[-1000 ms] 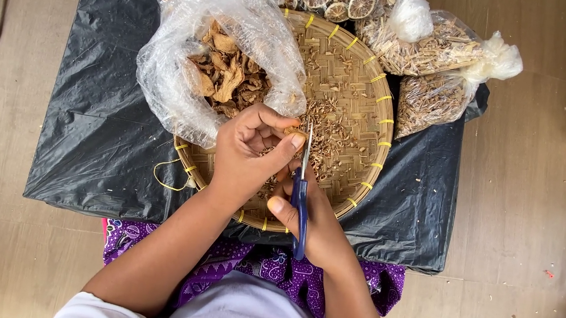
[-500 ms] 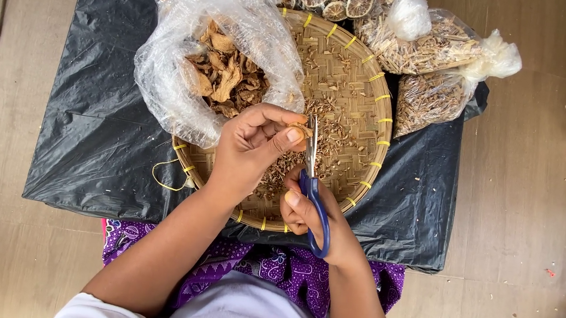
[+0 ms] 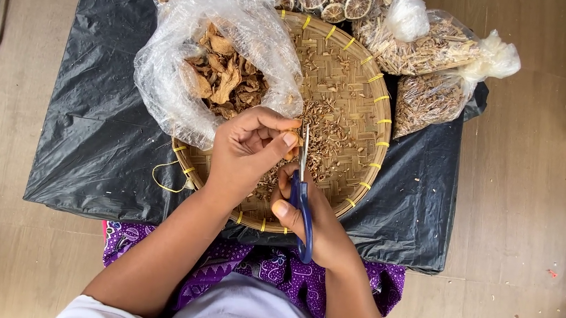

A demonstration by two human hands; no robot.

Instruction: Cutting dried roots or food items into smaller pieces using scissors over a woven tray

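Woven bamboo of the round tray (image 3: 368, 90) lies under both your hands in the head view. Your left hand (image 3: 248, 148) pinches a small dried piece (image 3: 292, 137) between curled fingertips, and your right hand (image 3: 311, 225) is closed around blue-handled scissors (image 3: 302, 194), blades nearly shut beside that piece. Beyond your left hand an open plastic bag (image 3: 187, 59) holds dried slices.
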